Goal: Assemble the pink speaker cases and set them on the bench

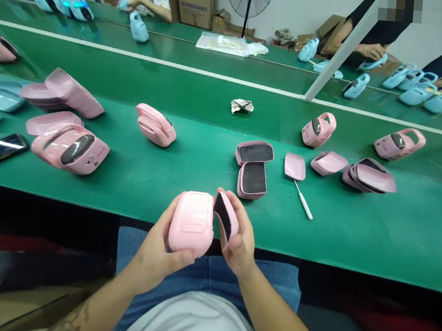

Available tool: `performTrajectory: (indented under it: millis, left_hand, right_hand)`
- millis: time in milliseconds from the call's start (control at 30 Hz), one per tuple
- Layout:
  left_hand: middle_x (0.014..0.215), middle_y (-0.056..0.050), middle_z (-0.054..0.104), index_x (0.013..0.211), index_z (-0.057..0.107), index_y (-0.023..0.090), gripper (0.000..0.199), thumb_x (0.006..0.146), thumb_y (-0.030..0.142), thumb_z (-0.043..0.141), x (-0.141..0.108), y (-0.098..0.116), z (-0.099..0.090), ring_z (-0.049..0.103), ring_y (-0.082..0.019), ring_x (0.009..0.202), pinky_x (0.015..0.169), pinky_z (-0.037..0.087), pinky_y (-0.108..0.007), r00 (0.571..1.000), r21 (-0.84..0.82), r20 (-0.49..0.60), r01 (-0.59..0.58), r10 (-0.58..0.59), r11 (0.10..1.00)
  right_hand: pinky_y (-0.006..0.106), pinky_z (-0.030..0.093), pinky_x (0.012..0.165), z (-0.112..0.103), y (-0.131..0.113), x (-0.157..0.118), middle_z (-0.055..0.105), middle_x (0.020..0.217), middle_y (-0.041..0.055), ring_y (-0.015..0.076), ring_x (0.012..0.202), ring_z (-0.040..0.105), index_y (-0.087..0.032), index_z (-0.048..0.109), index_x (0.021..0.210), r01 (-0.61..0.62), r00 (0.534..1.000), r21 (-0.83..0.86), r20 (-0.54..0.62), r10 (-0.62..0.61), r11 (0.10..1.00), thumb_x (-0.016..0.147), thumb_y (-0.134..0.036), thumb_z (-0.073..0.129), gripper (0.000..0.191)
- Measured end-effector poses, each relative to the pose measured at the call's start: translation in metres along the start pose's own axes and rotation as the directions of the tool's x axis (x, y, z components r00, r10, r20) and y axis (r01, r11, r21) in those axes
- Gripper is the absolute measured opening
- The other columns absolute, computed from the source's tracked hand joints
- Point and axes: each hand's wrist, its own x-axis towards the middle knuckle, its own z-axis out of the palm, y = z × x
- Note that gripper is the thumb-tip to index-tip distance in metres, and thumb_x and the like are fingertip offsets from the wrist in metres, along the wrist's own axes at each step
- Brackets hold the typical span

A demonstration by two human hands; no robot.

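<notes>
My left hand (pixel 156 255) is wrapped round a glossy pink device body (pixel 192 223), thumb along its lower edge. Close to its right side, my right hand (pixel 240 238) grips a pink cover with a dark inner face (pixel 227 219), the dark face turned toward the body. Whether the two parts touch is hard to tell. Beyond my hands lie two small stacks of dark-faced pink covers (pixel 252 179). To their right sit a single pink panel (pixel 295 166) and a white-handled tool (pixel 304 202).
Pink devices (pixel 77 149) and a phone (pixel 0 150) lie at the left, another pink device (pixel 156 125) nearer the middle. Crumpled paper (pixel 242 106) is further back. More pink devices and covers (pixel 369 175) sit at the right. Across the divider, people handle blue devices (pixel 139 27).
</notes>
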Motion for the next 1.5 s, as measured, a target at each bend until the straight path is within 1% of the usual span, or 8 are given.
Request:
performTrajectory:
  millis: [133,333,500,633,833,1067,1300,1500]
  left_hand:
    - [0.168,-0.015,0.054,0.171,0.038,0.03,0.117,0.073,0.055,0.098,0.001,0.002,0.004,0.055,-0.046,0.151,0.115,0.057,-0.048,1.0,0.008,0.014,0.025,-0.025,1.0]
    - [0.169,-0.016,0.052,0.172,0.037,0.03,0.118,0.074,0.058,0.097,-0.001,0.003,0.006,0.056,-0.048,0.149,0.113,0.059,-0.048,0.996,-0.026,0.086,0.034,-0.032,0.999]
    - [0.176,-0.016,0.043,0.176,0.028,0.03,0.124,0.076,0.057,0.097,-0.002,0.011,-0.001,0.043,-0.047,0.16,0.126,0.047,-0.053,0.984,0.079,0.157,0.067,-0.079,0.995]
    - [0.166,-0.016,0.054,0.165,0.05,0.025,0.098,0.086,0.076,0.078,0.002,0.023,-0.005,0.048,-0.045,0.156,0.122,0.049,-0.051,0.967,0.005,0.234,0.099,-0.097,0.995]
    - [0.133,-0.013,0.07,0.141,0.054,0.023,0.088,0.073,0.058,0.098,0.009,0.024,0.006,0.071,-0.032,0.118,0.087,0.06,-0.035,0.95,-0.141,0.118,0.306,-0.291,0.942]
    - [0.136,-0.011,0.07,0.148,0.052,0.026,0.09,0.074,0.044,0.1,0.009,0.02,0.013,0.069,-0.033,0.124,0.095,0.06,-0.041,0.943,-0.219,0.099,0.331,-0.317,0.918]
    - [0.128,-0.009,0.072,0.137,0.06,0.024,0.078,0.073,0.042,0.1,0.009,0.019,0.015,0.071,-0.029,0.114,0.091,0.06,-0.038,0.957,-0.226,0.116,0.286,-0.266,0.931]
    - [0.135,-0.014,0.07,0.136,0.056,0.023,0.087,0.067,0.044,0.104,0.01,0.014,0.021,0.071,-0.035,0.12,0.092,0.061,-0.043,0.958,-0.267,0.093,0.287,-0.272,0.92]
  right_hand:
    - [0.06,0.041,0.132,0.0,-0.003,0.0,0.059,0.165,0.0189,0.0387,0.154,0.056,-0.022,0.055,0.16,-0.04,0.993,-0.136,0.108,0.054,0.99,0.075,-0.076,0.089,0.106]
    - [0.065,0.041,0.131,-0.005,-0.008,0.0,0.052,0.17,0.0198,0.043,0.162,0.045,-0.023,0.062,0.154,-0.01,0.995,-0.215,0.095,0.031,0.976,0.066,-0.067,0.099,0.106]
    - [0.067,0.034,0.134,-0.019,-0.011,-0.003,0.05,0.173,0.016,0.0415,0.163,0.044,-0.027,0.059,0.16,0.155,0.976,-0.355,0.197,-0.089,0.922,0.074,-0.058,0.097,0.099]
    - [0.067,0.034,0.135,-0.024,-0.016,-0.008,0.046,0.176,0.0124,0.0414,0.164,0.043,-0.034,0.049,0.167,0.298,0.936,-0.544,0.326,-0.13,0.784,0.071,-0.042,0.102,0.11]
    - [0.069,0.045,0.127,-0.018,-0.03,-0.013,0.034,0.182,0.0133,0.0436,0.165,0.041,-0.038,0.039,0.172,0.402,0.88,-0.671,0.471,-0.059,0.623,0.071,-0.037,0.102,0.119]
    - [0.064,0.055,0.122,-0.017,-0.043,-0.014,0.04,0.179,0.0152,0.0422,0.161,0.048,-0.036,0.031,0.175,0.47,0.848,-0.724,0.529,-0.032,0.505,0.079,-0.041,0.096,0.116]
    - [0.067,0.052,0.123,-0.015,-0.052,-0.018,0.036,0.18,0.0155,0.0432,0.162,0.045,-0.037,0.026,0.176,0.484,0.838,-0.738,0.545,-0.007,0.47,0.084,-0.04,0.094,0.114]
    - [0.071,0.049,0.123,-0.012,-0.057,-0.022,0.035,0.18,0.0178,0.0457,0.163,0.042,-0.037,0.022,0.177,0.484,0.846,-0.78,0.533,0.015,0.396,0.088,-0.041,0.091,0.113]
